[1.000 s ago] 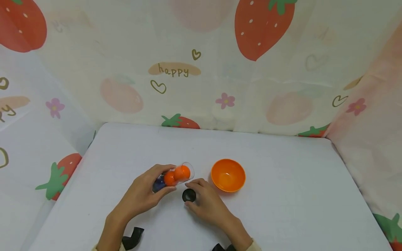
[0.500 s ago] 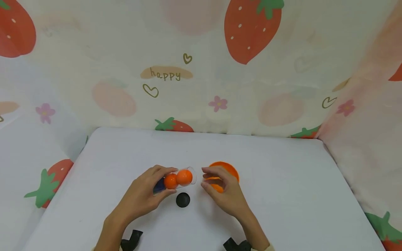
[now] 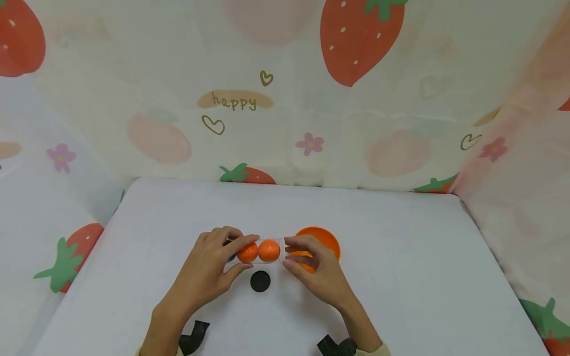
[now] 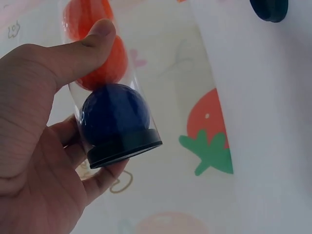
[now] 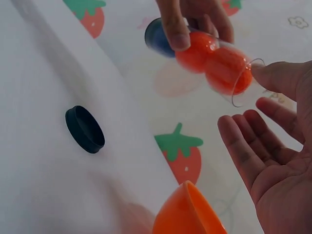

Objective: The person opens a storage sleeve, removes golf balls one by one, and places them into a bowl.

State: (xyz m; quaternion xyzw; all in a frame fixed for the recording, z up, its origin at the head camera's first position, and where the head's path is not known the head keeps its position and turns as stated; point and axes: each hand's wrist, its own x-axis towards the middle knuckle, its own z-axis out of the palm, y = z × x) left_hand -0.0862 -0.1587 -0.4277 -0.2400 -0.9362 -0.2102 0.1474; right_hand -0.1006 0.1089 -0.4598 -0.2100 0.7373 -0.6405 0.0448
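My left hand (image 3: 211, 267) grips a clear plastic tube (image 4: 139, 109), lying about level in the head view. Inside, two orange balls (image 3: 269, 251) are in line with a dark blue ball (image 4: 114, 114). A dark cap (image 4: 126, 147) closes the tube's blue-ball end, while the other end is uncovered. My right hand (image 3: 318, 272) is beside that uncovered rim, fingers loosely bent and holding nothing; whether the thumb touches the rim I cannot tell. Below the tube, a round black lid (image 3: 260, 281) lies on the table. Behind my right hand sits an orange bowl (image 3: 327, 240), partly hidden by it.
The white table (image 3: 414, 277) extends to both sides of the hands. A strawberry-print curtain (image 3: 285, 128) stands behind it and at its sides. Black wrist pieces (image 3: 194, 337) show at both forearms.
My right hand has let go of the black lid on the table and moved right, to the tube's uncovered end. The tube has turned more level and shifted slightly right in my left hand.
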